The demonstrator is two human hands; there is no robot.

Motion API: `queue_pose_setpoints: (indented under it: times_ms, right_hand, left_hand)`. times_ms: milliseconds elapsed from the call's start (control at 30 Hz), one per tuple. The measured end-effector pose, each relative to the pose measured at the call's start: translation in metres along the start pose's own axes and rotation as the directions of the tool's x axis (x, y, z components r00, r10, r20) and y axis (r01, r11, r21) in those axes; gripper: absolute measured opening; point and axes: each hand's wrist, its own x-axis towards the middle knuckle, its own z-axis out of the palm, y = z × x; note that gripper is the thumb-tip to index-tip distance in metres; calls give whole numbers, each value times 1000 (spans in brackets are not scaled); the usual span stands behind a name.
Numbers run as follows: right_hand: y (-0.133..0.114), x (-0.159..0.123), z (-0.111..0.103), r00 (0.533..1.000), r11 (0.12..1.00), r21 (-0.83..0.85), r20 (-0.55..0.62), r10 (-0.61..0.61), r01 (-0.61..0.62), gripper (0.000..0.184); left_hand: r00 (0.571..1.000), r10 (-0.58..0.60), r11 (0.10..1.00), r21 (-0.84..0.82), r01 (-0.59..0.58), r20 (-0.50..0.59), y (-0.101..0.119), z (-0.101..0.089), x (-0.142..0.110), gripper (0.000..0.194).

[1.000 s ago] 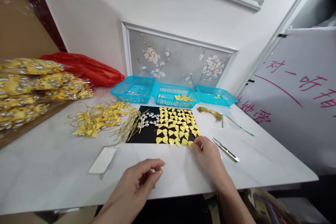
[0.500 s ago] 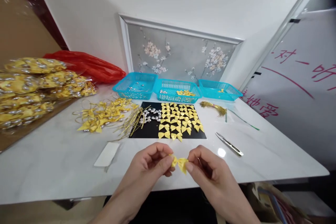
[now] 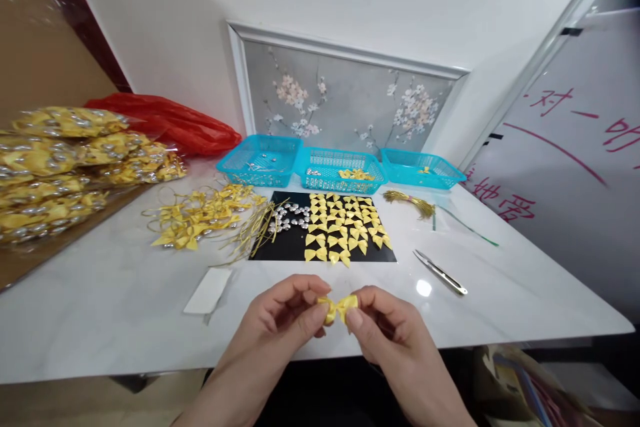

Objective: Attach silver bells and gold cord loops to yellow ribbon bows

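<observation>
A small yellow ribbon bow [image 3: 339, 307] is held level above the table's front edge. My left hand [image 3: 287, 320] pinches its left loop between thumb and fingers. On the other loop, my right hand [image 3: 387, 323] has thumb and forefinger closed. Beyond the hands lies a black mat [image 3: 273, 250], on which several yellow bows [image 3: 339, 240] are set out in columns. Silver beads [image 3: 290, 217] sit in a cluster to the left of those bows, and loose gold ties [image 3: 253, 233] overlap the mat's left edge.
Blue baskets [image 3: 343, 183] stand along the wall. A pile of finished bows with ties [image 3: 200, 217] and stacked bagged bows [image 3: 60, 173] are at left. On the right lie snips [image 3: 440, 272] and a bundle of gold ties [image 3: 410, 202]. A white card [image 3: 207, 291] rests near the left hand.
My right hand has moved slightly left, closer to my left hand, and now grips the bow's right loop higher up. The bow sits more level. The view has shifted a little.
</observation>
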Motion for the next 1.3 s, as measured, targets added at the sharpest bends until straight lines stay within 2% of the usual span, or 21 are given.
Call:
queue_pose_setpoints:
  times_ms: [133, 233, 367, 433, 533, 600, 667, 733, 833, 900, 967, 1067, 1133, 1300]
  right_hand:
    - [-2, -3, 3, 999, 999, 27, -2, 38, -38, 35]
    - [2, -1, -2, 1000, 1000, 21, 21, -2, 1, 33]
    - [5, 6, -11, 990, 990, -16, -2, -141, 141, 27]
    - [4, 9, -10, 973, 973, -43, 37, -227, 228, 21]
    - [0, 11, -4, 945, 947, -69, 117, -306, 315, 18]
    - [-3, 10, 0, 941, 944, -85, 147, -306, 320, 15]
    - [-6, 10, 2, 944, 946, -107, 166, -285, 305, 15]
    - [-8, 11, 3, 944, 935, -170, 171, -284, 312, 15]
    - [-11, 11, 2, 940, 893, -299, 165, -298, 336, 13]
    - [-13, 10, 2, 941, 874, -352, 168, -294, 336, 14]
    - [-14, 10, 1, 938, 856, -386, 175, -298, 344, 16]
    - [-14, 10, 2, 934, 838, -411, 168, -317, 358, 18]
    - [-14, 11, 3, 934, 838, -414, 153, -321, 356, 19]
    - [-11, 14, 4, 940, 846, -412, 113, -322, 339, 24]
  left_hand:
    - [1000, 7, 1000, -9, -7, 19, 0, -1, 0, 15]
    - [998, -60, 991, -121, 64, 34, 0, -3, 0, 16]
    - [960, -249, 897, -342, 278, 127, 0, -7, 0, 27]
    - [932, -315, 841, -402, 362, 179, -1, -7, 1, 33]
    - [909, -344, 805, -424, 415, 237, -3, -5, 2, 30]
    - [897, -339, 803, -409, 433, 284, -4, -3, 2, 26]
    - [887, -328, 827, -356, 436, 326, -4, -1, 1, 25]
    - [904, -295, 894, -244, 376, 309, -3, -2, 1, 22]
    - [978, -127, 992, 15, 127, 164, 2, -8, 1, 24]
    - [995, 20, 977, 210, -41, 102, 7, -13, 0, 32]
    - [990, 92, 920, 371, -125, 106, 12, -16, -2, 31]
    - [993, 74, 830, 547, -110, 87, 18, -13, -6, 22]
    - [995, 32, 803, 589, -84, 98, 18, -9, -9, 25]
    - [983, -81, 877, 481, -10, 167, 12, -7, -11, 32]
